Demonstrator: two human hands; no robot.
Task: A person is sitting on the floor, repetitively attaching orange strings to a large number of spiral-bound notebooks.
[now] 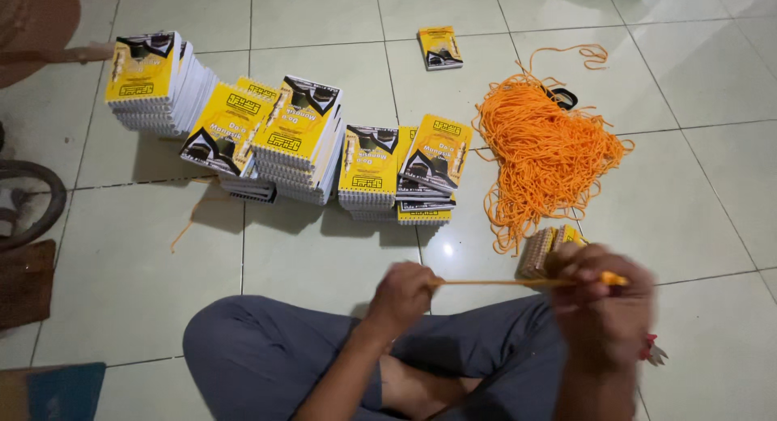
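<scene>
Yellow booklet stacks [324, 146], hands stretching orange cord [502, 282]

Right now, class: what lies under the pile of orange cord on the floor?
Under the pile of orange cord, pale floor tiles show through the loose strands, and a dark ring-shaped thing sticks out at its upper edge. Anything beneath the dense middle is covered.

A thin orange cord [502, 282] runs taut and level above the tiled floor. At its right end sits a small spiral-bound booklet [541, 249] (yellow cover, tilted, partly hidden).
</scene>
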